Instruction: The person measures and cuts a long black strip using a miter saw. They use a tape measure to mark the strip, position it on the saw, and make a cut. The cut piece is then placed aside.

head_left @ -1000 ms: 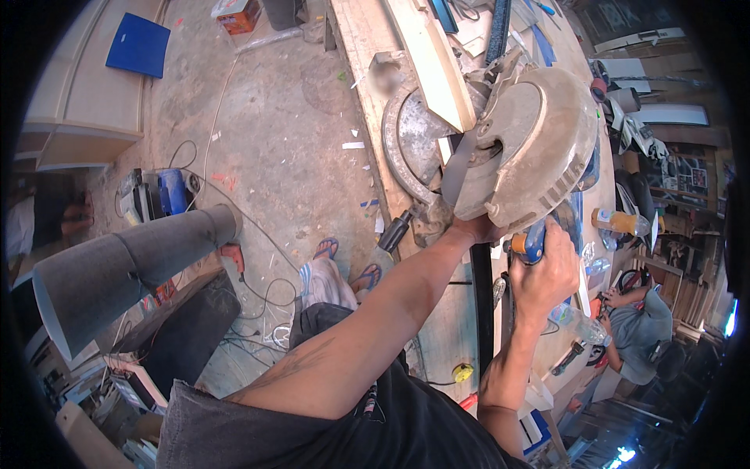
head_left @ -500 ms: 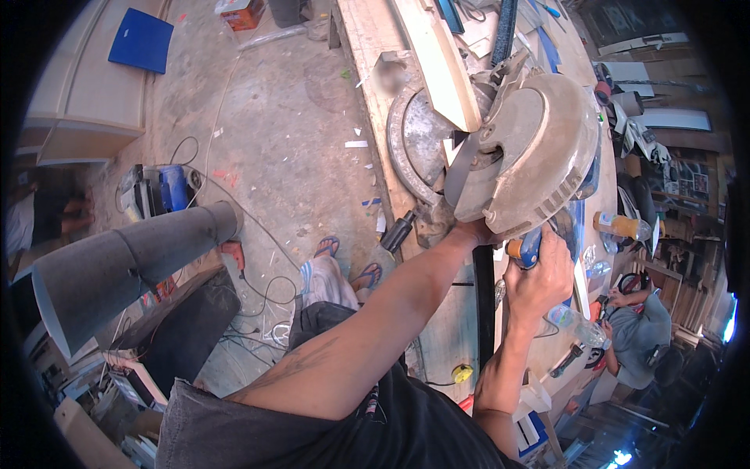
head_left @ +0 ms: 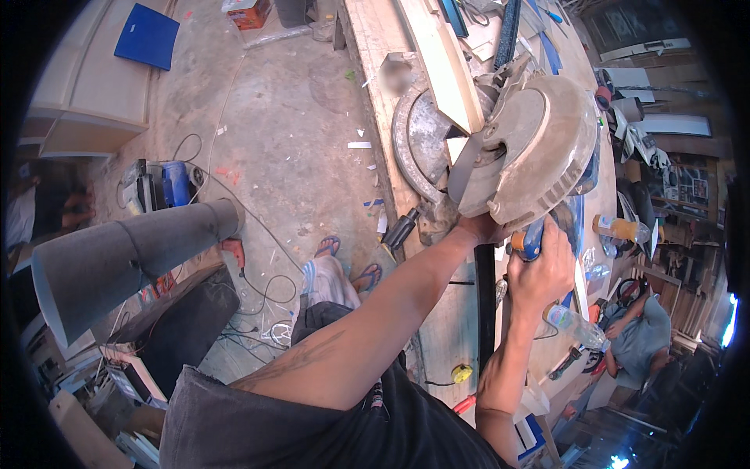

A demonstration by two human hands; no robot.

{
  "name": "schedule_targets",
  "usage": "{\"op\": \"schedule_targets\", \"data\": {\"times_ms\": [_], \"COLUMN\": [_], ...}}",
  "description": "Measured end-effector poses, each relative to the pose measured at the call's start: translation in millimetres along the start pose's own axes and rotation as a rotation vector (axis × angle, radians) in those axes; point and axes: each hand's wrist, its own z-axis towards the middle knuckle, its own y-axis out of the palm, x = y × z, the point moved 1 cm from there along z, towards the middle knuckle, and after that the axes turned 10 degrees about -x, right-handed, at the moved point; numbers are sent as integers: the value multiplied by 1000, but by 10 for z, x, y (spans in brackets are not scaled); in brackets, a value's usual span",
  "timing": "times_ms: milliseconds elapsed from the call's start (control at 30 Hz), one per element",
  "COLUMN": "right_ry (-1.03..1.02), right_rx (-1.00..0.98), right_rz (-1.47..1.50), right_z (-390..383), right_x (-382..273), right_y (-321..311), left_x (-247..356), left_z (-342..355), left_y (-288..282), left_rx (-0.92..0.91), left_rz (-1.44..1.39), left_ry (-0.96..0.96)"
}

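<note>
A dusty miter saw stands on the workbench, its blade showing below the guard. My right hand is wrapped round the saw's blue and orange handle. My left hand reaches in beneath the front of the guard, beside a long black strip; the guard hides most of its fingers. Across the round saw table lies a pale wooden board, its end close to the blade. A black cylindrical tool grip sticks out left of the saw base.
Bottles and a yellow tape measure lie on the workbench. A co-worker sits at the right. Cables, a large grey tube and a blue machine are on the floor at the left.
The view has shifted slightly. Both hands stay at the saw, my right hand still round its handle. The co-worker at the right has changed posture.
</note>
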Motion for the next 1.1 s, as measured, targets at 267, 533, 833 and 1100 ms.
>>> {"op": "schedule_targets", "data": {"times_ms": [267, 533, 833, 1100], "right_ry": [5, 12, 79, 70], "right_rx": [-19, -60, -61, -57], "right_rz": [0, 25, 85, 20], "right_z": [-5, 79, 380, 1096], "right_x": [4, 53, 188, 625], "right_y": [-36, -169, -519, -1002], "left_x": [-22, -234, -186, -167], "left_z": [-25, 157, 132, 150], "left_y": [307, 580, 541, 513], "left_rx": [144, 298, 325, 218], "left_rz": [146, 258, 460, 423], "left_ry": [134, 200, 222, 209]}}
